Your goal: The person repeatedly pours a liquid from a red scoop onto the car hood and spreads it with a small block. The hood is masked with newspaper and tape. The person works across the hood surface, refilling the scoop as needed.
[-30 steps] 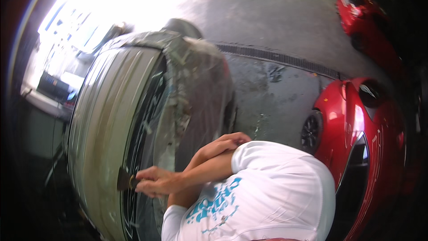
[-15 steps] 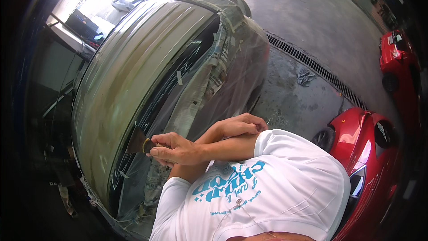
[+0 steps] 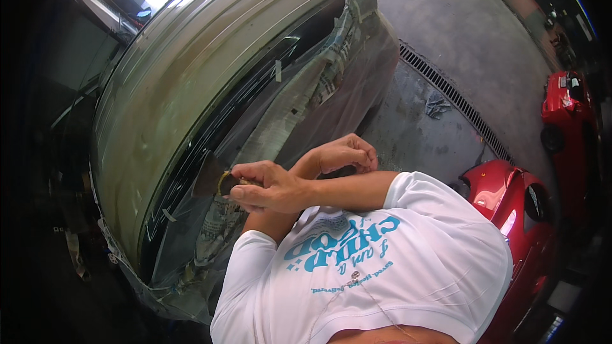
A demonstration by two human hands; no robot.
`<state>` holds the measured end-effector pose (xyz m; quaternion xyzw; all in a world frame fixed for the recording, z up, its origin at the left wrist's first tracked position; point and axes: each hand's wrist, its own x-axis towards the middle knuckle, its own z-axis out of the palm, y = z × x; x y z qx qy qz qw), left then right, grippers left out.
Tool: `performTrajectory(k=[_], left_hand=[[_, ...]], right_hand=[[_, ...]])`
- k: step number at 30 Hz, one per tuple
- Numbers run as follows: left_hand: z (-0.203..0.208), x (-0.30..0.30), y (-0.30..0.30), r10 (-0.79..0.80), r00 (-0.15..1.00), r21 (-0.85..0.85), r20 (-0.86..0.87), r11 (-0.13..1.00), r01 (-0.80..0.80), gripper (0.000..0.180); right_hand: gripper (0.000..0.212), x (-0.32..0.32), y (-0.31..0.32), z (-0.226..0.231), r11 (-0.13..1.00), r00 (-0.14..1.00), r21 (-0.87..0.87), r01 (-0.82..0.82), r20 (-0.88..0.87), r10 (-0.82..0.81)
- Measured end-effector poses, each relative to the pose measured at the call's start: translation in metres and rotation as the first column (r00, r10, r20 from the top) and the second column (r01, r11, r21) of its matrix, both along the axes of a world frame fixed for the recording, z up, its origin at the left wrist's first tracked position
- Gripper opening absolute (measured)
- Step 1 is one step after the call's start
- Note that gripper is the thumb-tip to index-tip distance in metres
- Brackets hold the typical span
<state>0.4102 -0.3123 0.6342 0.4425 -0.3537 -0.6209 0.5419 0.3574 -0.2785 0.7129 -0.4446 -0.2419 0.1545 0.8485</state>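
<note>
My arms are crossed in front of my white shirt. My right hand (image 3: 268,186), reaching across to the left, is closed around the dark handle of a putty knife with a wide, brownish triangular blade (image 3: 207,177). That blade is over the car's masked side, close to the black trim (image 3: 213,126) along the roof edge; whether it touches is unclear. My left hand (image 3: 346,155) emerges beyond my right forearm, fingers curled in; what they hold, if anything, is hidden. Before me stands a car with a dull beige, streaked roof (image 3: 210,51), its side covered with newspaper (image 3: 280,121) and clear plastic film (image 3: 363,70).
To my right are a red car (image 3: 488,185) and, farther off, another red vehicle (image 3: 564,108). A drain grate (image 3: 452,99) crosses the grey floor, with a crumpled rag (image 3: 437,107) beside it. Loose tape (image 3: 278,71) sticks to the car's side.
My view has shifted, so the car sits differently in the picture. The putty knife has come away from the black trim, toward the masked side. My left hand stays curled.
</note>
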Motion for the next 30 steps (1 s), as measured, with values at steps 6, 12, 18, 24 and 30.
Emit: performTrajectory(k=[6,12,18,24,30], left_hand=[[-0.053,0.070,0.045,0.629,0.699,-0.021,0.342,0.748,-0.663,0.018],[-0.036,0.186,0.120,0.911,-0.138,-0.239,0.389,-0.044,-0.970,0.022],[-0.039,0.261,0.140,0.456,-0.467,-0.427,0.757,-0.195,-0.883,0.026],[-0.069,0.278,0.098,0.149,-0.395,-0.385,0.906,-0.092,-0.918,0.021],[-0.070,0.274,0.072,-0.155,-0.319,-0.317,0.935,0.039,-0.948,0.022]], right_hand=[[0.037,-0.018,-0.060,-0.030,0.988,0.979,-0.056,0.143,-0.140,-0.150],[0.041,-0.024,-0.149,-0.071,0.822,0.769,-0.108,0.559,-0.301,-0.563],[0.049,0.003,-0.213,-0.105,0.703,0.635,-0.173,0.690,-0.320,-0.703],[0.032,0.060,-0.244,-0.117,0.681,0.557,-0.153,0.717,-0.462,-0.690],[0.026,0.119,-0.287,-0.140,0.644,0.516,-0.196,0.739,-0.450,-0.729]])
